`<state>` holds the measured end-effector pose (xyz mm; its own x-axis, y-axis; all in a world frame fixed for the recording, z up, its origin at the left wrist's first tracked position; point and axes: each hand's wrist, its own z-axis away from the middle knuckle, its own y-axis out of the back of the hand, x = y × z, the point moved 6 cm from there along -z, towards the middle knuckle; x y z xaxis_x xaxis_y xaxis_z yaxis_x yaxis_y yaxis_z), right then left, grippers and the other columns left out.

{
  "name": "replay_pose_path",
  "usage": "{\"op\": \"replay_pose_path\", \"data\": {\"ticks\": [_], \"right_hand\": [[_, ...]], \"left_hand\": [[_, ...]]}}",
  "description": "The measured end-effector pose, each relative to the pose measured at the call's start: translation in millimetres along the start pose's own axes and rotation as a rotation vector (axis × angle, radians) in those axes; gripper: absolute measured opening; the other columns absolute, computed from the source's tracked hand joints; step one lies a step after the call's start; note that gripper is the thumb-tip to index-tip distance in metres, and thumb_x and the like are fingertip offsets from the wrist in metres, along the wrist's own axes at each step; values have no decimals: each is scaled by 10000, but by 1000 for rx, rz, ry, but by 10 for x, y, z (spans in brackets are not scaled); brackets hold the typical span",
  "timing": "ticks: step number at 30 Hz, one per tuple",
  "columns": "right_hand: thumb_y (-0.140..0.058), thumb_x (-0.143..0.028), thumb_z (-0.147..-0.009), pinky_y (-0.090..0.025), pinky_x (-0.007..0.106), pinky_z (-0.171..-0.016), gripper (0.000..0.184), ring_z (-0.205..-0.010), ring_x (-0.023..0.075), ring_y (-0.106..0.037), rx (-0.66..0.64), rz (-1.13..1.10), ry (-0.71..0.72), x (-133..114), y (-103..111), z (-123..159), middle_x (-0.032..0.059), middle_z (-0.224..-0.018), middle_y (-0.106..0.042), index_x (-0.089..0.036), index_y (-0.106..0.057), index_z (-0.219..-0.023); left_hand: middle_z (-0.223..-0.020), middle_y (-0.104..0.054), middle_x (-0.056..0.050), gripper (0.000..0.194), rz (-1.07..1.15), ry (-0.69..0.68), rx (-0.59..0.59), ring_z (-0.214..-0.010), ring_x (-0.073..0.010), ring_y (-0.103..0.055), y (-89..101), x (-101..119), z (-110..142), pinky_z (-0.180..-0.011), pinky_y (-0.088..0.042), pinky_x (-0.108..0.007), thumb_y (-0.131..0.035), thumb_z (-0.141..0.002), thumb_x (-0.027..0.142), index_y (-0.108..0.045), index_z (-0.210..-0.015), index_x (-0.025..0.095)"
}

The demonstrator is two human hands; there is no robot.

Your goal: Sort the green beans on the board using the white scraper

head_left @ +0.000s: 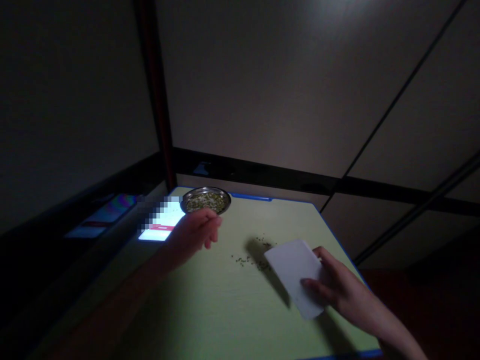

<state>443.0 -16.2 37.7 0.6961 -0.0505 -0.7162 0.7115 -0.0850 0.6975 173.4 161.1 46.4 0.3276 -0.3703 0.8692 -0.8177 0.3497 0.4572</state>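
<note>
Just in front of a round metal plate, my left hand is held over the table with its fingers curled in. Whatever those fingers may hold is hidden. The plate has a shiny rim and holds many small greenish and pale bits, perhaps seeds. My right hand grips a white rectangular piece, like a card or a shallow container, by its right side, thumb on its face. It is tilted above the table and casts a shadow. Small dark seeds lie scattered on the tabletop to its left.
The pale green table has a blue edge and a blue bar at its far side. A lit screen lies at the left beside the plate. Panelled walls with a dark glossy band stand behind and to the left.
</note>
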Motion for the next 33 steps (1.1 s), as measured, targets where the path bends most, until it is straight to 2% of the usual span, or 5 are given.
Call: {"op": "replay_pose_path", "data": {"ticks": [3,11,15,24,33], "right_hand": [[-590,-369,-843,-475,288,-648,316,-780,196,-612,119,-34,-19,188,101,-180,46,-914,-667,-223,-554,-1121],[-484,-521,-937,-398,287,-574,322,-690,197,-623,73,100,5,1,-703,-402,52,-797,-701,-218,-584,-977],[-463,-484,-957,-402,306,-605,309,-709,223,-659,103,241,24,-66,-879,-464,70,-784,-722,-212,-609,-974],[-299,-499,-1029,-388,286,-609,430,-742,229,-699,105,681,-29,-82,-738,-987,97,-837,-748,-211,-615,-990],[-191,-542,-1032,-463,340,-693,516,-846,278,-719,96,889,-193,463,-384,-1358,127,-935,-747,-218,-591,-1056]], "left_hand": [[-490,-509,54,346,-63,36,213,-470,-93,-483,277,-266,-251,-514,-387,-228,-468,-893,418,-474,-622,203],[-513,-454,47,326,-373,-8,202,-524,-122,-464,53,-807,-302,-529,-297,-251,-443,-852,431,-462,-609,216],[-519,-416,42,364,-421,-51,156,-526,-122,-437,17,-922,-330,-545,-278,-265,-396,-861,445,-410,-579,217],[-555,-463,28,366,-437,-38,98,-561,-133,-449,-6,-886,-321,-562,-300,-266,-377,-861,463,-434,-599,213],[-542,-407,38,356,-441,-33,74,-548,-131,-432,-30,-1020,-359,-560,-281,-272,-373,-861,450,-403,-592,218]]}}
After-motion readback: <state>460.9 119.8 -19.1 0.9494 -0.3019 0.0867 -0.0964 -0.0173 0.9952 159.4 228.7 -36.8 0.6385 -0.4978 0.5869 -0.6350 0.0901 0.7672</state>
